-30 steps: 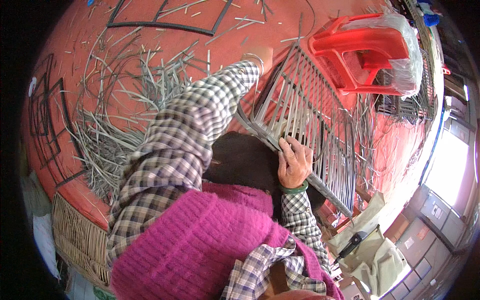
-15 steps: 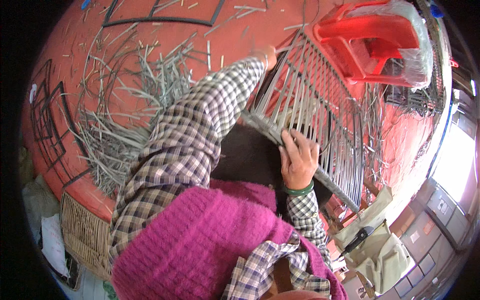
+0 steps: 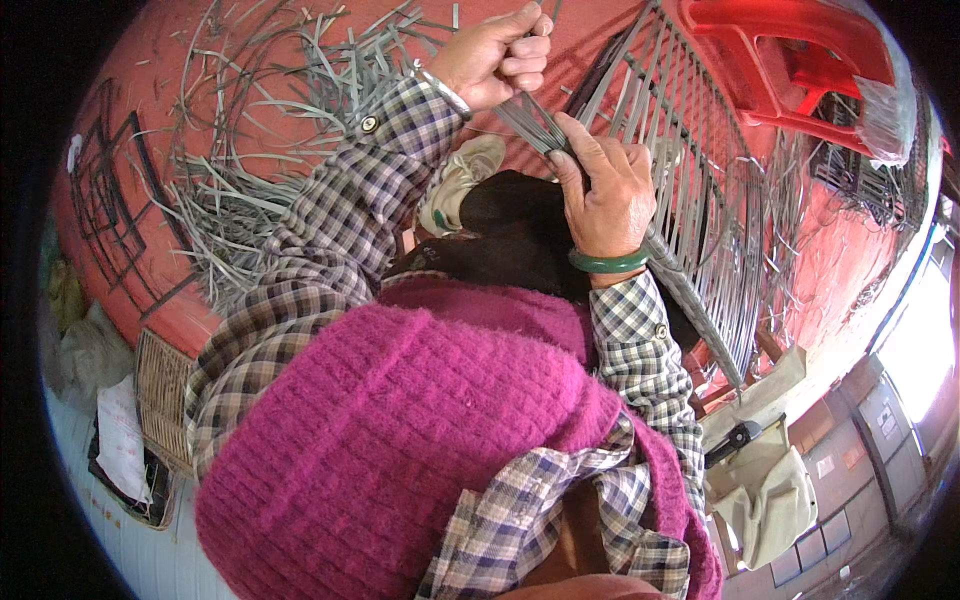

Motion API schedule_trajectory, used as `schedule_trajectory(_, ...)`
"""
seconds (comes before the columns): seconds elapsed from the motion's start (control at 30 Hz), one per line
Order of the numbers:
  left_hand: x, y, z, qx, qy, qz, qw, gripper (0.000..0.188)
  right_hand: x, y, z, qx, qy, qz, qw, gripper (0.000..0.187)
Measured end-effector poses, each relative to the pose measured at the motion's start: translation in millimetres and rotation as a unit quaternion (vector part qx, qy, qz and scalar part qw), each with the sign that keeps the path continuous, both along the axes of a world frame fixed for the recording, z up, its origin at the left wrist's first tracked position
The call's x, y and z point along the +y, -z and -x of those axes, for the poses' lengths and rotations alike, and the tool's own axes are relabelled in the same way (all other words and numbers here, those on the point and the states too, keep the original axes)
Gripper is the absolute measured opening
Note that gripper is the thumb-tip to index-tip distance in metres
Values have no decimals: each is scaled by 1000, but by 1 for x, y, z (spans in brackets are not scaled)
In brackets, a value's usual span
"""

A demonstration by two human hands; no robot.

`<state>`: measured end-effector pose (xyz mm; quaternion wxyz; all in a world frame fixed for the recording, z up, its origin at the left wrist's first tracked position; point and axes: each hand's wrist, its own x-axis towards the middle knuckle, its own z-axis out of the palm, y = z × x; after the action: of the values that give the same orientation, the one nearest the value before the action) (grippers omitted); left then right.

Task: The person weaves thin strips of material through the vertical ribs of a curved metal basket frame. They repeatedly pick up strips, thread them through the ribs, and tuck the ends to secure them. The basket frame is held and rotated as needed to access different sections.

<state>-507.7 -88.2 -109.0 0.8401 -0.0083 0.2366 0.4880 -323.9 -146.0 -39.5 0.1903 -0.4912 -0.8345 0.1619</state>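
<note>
A frame strung with many grey strips [image 3: 735, 225] leans at my right, its near rail [image 3: 695, 300] wrapped in the same grey material. My right hand [image 3: 612, 195], with a green bangle at the wrist, pinches the corner of that wrapped rail between thumb and fingers. Several short grey strips [image 3: 527, 122] fan out from this corner toward my left hand. My left hand [image 3: 497, 58] is raised beyond the corner, its fingers curled closed. Whatever lies inside those fingers is hidden.
Loose grey strips [image 3: 235, 195] lie piled on the red floor at left, beside black wire frames [image 3: 110, 190]. A red plastic stool [image 3: 740, 45] stands at the far right. Nearer on the right hangs a pale cloth [image 3: 765, 500]. A slatted wooden piece [image 3: 162, 395] is at lower left.
My left hand has drawn back from the frame's far side, now closed near the rail corner. My right hand has shifted up along the rail to the corner, where strips now fan out.
</note>
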Motion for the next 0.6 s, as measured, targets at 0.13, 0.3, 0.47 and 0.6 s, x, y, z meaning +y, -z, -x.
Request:
schedule_trajectory(0.13,3,-2,5,63,19,-91,994,29,-3,4,-1,-11,5,0,1000,36)
schedule_trajectory(0.3,6,6,5,98,-20,-75,992,25,-2,9,-3,-7,3,-23,1000,38)
schedule_trajectory(0.47,6,4,20,141,-80,-73,984,23,-3,12,-4,-10,1,-30,999,40)
schedule_trajectory(0.6,11,8,48,197,-152,-69,966,23,-5,11,-8,-8,6,-26,1000,42)
